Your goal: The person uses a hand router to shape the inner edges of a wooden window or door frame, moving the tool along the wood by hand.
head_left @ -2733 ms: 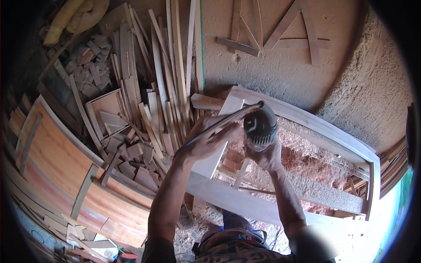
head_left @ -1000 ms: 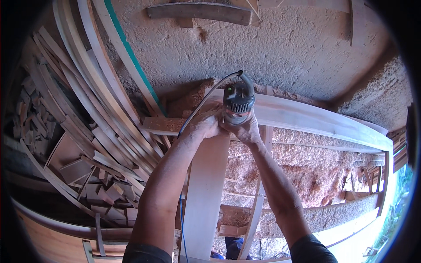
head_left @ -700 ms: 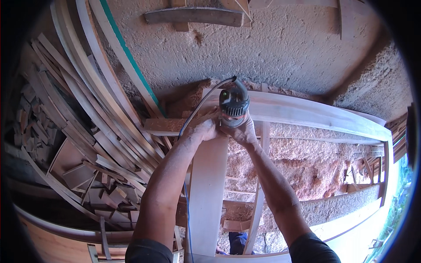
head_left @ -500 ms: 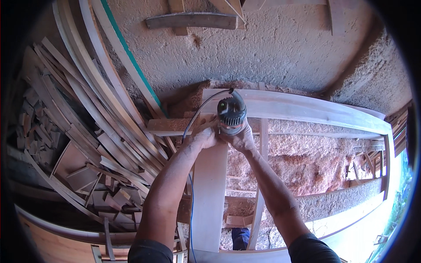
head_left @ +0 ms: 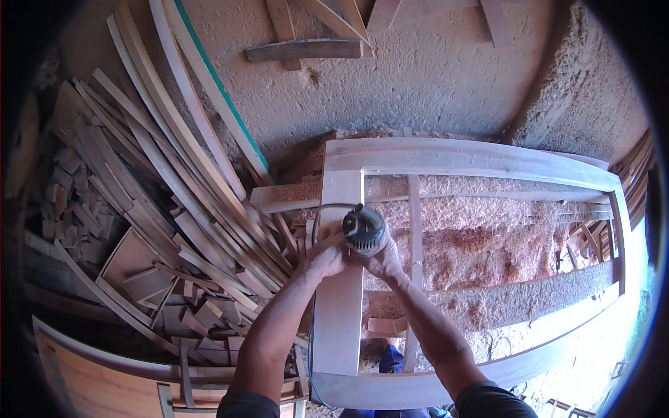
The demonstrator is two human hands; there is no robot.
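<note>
We have both hands closed around a small round power tool (head_left: pixel 363 230), dark grey with a green spot on top, which sits on the left upright board of a pale wooden frame (head_left: pixel 481 157). Our left hand (head_left: pixel 326 259) wraps its grip on the tool's left side, fingers curled tight against the body; our right hand (head_left: pixel 383 259) clasps the right side the same way, so the tool is pinched between both palms. A thin dark cord (head_left: pixel 327 207) loops from the tool's top toward the left and back down along the board, and a blue length of it (head_left: pixel 311 348) runs down the board's left edge.

The frame lies flat over the floor, its long top rail running toward the right edge of view and a thin slat (head_left: pixel 414 216) crossing it upright just right of the tool. Inside the frame openings the floor is covered with reddish wood shavings (head_left: pixel 488 244). To the left of the frame lies a heap of long curved wooden strips (head_left: pixel 174 174) and short offcuts (head_left: pixel 139 279), with a green-edged strip (head_left: pixel 219 90) leaning among them. A panelled wooden piece (head_left: pixel 97 376) lies at the lower left corner of view
</note>
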